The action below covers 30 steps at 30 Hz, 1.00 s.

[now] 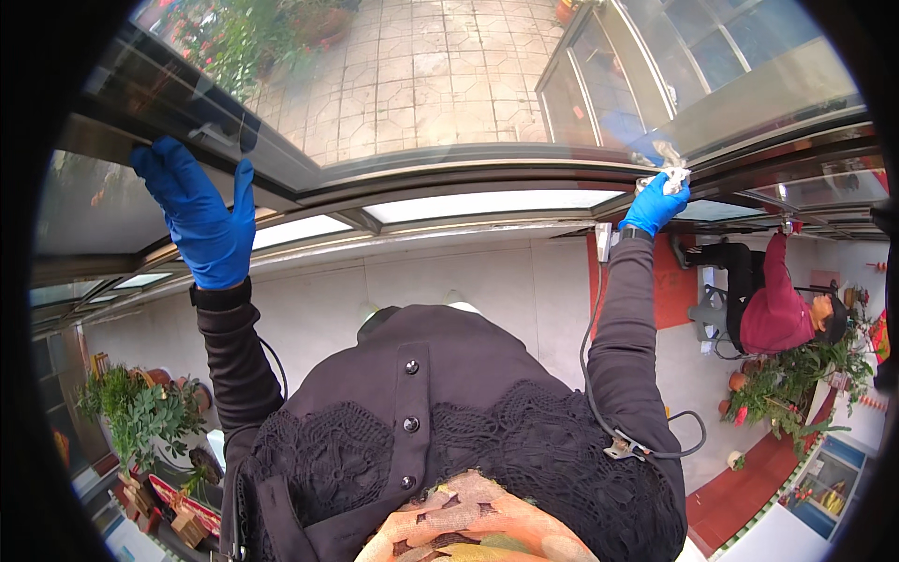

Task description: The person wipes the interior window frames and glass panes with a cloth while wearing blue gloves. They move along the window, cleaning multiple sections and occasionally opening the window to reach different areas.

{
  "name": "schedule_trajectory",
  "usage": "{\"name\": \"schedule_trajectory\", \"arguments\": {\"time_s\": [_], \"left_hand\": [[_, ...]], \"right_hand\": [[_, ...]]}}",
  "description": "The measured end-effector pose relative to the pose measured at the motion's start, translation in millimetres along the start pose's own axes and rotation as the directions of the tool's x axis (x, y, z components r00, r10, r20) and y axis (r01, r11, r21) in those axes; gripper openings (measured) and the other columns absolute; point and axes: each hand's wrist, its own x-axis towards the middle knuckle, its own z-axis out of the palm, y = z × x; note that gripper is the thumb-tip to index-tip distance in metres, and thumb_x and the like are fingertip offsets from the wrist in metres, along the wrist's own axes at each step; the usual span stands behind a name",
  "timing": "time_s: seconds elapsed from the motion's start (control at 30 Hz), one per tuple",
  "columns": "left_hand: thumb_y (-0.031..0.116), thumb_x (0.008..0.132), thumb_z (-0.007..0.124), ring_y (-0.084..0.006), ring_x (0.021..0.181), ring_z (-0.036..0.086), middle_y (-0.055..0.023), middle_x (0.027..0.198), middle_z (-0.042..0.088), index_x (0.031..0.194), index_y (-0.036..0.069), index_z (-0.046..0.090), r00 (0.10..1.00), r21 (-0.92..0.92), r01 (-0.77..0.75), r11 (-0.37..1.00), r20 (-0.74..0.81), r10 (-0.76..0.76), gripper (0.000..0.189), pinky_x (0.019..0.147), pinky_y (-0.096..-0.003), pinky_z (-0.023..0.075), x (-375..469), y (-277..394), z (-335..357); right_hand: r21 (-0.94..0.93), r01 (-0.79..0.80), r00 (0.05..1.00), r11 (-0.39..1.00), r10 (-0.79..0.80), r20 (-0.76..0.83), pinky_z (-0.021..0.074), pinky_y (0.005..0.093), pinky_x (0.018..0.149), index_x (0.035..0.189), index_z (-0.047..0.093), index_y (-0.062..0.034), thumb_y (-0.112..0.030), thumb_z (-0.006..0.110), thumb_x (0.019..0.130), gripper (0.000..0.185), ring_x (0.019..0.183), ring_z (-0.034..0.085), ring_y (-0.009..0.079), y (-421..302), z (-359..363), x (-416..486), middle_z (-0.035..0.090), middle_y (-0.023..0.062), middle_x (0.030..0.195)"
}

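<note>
My right hand (654, 204), in a blue glove, grips a crumpled whitish cloth (673, 180) against the lower right part of a large window pane (435, 77), close to its dark frame. The cloth and glove are mirrored in the glass. My left hand (204, 211), also in a blue glove, lies spread against the dark window frame (270, 186) at the left, with nothing in it. Below both hands runs a row of narrow lower panes (491, 205) in the same framework.
A person in a dark red top (779, 316) is at the right by the windows, near a grey stool (711, 309) and a red mat (639, 281). Potted plants stand at the left (158, 414) and right (786, 393). A grey cable (588, 358) runs along my right arm.
</note>
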Motion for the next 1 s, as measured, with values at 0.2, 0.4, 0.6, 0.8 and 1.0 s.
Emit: {"name": "schedule_trajectory", "arguments": {"time_s": [0.2, 0.4, 0.6, 0.8, 1.0], "left_hand": [[0.042, 0.090, 0.078, -0.0477, 0.156, 0.017, -0.0309, 0.169, 0.009, 0.164, 0.001, 0.015, 0.999, 0.005, -0.025, 1.000, -0.036, 0.026, 0.105, 0.125, -0.0503, 0.0294, -2, -5, 5], [0.042, 0.085, 0.082, -0.0534, 0.145, 0.037, -0.0343, 0.165, 0.018, 0.163, 0.002, 0.023, 0.997, 0.068, 0.025, 0.997, -0.075, -0.020, 0.105, 0.112, -0.0499, 0.0480, -7, -11, 14], [0.037, 0.084, 0.084, -0.0514, 0.151, 0.026, -0.0341, 0.166, 0.018, 0.164, 0.004, 0.021, 0.996, -0.013, 0.001, 1.000, -0.092, -0.002, 0.108, 0.121, -0.0500, 0.0364, -12, -24, 24], [0.043, 0.086, 0.080, -0.0430, 0.153, 0.029, -0.0297, 0.166, 0.024, 0.163, 0.003, 0.027, 0.986, 0.061, -0.085, 0.995, -0.136, 0.093, 0.102, 0.126, -0.0534, 0.0245, -17, -40, 31], [0.049, 0.092, 0.068, -0.0386, 0.151, 0.036, -0.0246, 0.159, 0.040, 0.159, 0.007, 0.037, 0.994, 0.040, -0.101, 0.994, -0.037, 0.102, 0.085, 0.128, -0.0554, 0.0103, -20, -50, 25]], "right_hand": [[0.135, -0.264, 0.949, 0.955, 0.232, 0.216, 0.0496, 0.0317, 0.042, 0.104, 0.058, -0.0006, -0.004, 0.062, 0.099, 0.007, 0.051, 0.060, 0.0163, -25, 6, -31, 0.062, 0.0107, 0.080], [-0.053, 0.101, 0.991, 0.993, -0.096, 0.089, 0.0507, 0.0318, 0.050, 0.111, 0.067, 0.0046, -0.007, 0.069, 0.097, 0.018, 0.061, 0.060, 0.0157, -51, 32, -95, 0.063, 0.0094, 0.088], [0.131, -0.073, 0.953, 0.989, 0.031, 0.302, 0.0430, 0.0291, 0.050, 0.098, 0.065, -0.0004, -0.003, 0.066, 0.098, 0.003, 0.059, 0.051, 0.0103, -71, 25, -106, 0.059, 0.0012, 0.078], [-0.107, -0.029, 0.958, 0.994, 0.058, 0.281, 0.0564, 0.0359, 0.070, 0.131, 0.060, 0.0013, -0.016, 0.074, 0.098, 0.040, 0.091, 0.062, 0.0200, -67, 17, -113, 0.062, 0.0126, 0.118], [0.103, -0.132, 0.894, 0.986, 0.074, 0.441, 0.0387, 0.0252, 0.046, 0.127, 0.065, -0.0024, -0.011, 0.070, 0.098, 0.031, 0.066, 0.054, 0.0087, -60, 14, -110, 0.062, 0.0027, 0.094]]}}
